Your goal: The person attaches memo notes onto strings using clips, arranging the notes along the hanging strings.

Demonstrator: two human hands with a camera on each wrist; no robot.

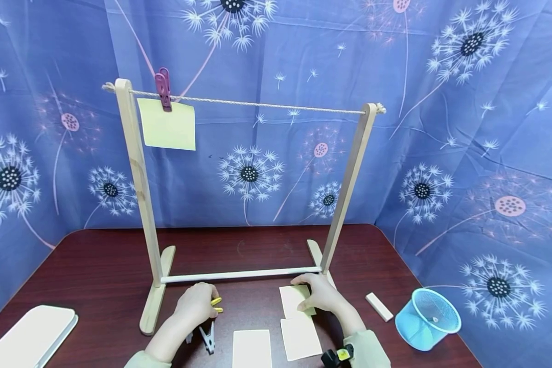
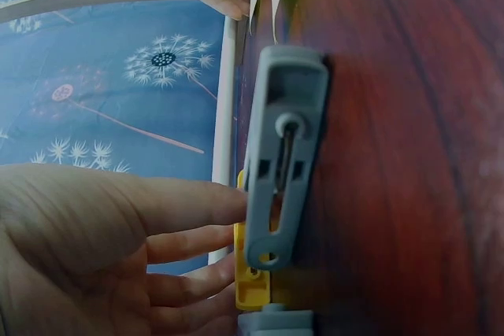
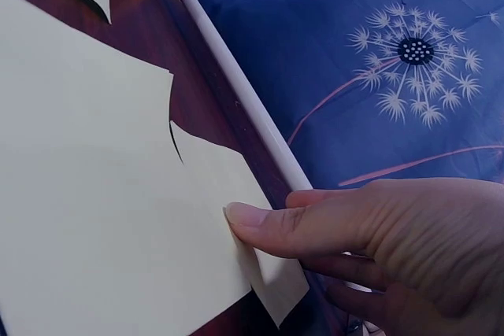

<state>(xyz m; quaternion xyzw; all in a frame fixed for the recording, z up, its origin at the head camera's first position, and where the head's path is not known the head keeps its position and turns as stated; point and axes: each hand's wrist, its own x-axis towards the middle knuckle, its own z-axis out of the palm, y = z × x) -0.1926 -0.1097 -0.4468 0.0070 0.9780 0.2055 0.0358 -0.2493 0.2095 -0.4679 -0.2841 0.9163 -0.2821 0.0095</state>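
My left hand [image 1: 194, 306] pinches a yellow clothespin [image 1: 216, 301] low over the table, left of centre. Close by lies a grey clothespin [image 1: 208, 340], large in the left wrist view, with part of another grey one below it. On the right, my right hand [image 1: 323, 295] holds the edge of a pale yellow paper sheet [image 1: 290, 302] between thumb and fingers; those fingers are partly hidden under the paper. A second sheet [image 1: 300, 340] lies just in front of it, and a third sheet [image 1: 252, 350] sits near the table's front edge.
A wooden frame [image 1: 140, 189] carries a rope [image 1: 257, 104], where a purple clothespin [image 1: 162, 84] holds a yellow note [image 1: 169, 128]. A white bar [image 1: 239, 276] joins the feet. At right are a white block [image 1: 379, 306] and blue mesh cup [image 1: 414, 324]; a white case [image 1: 32, 335] lies left.
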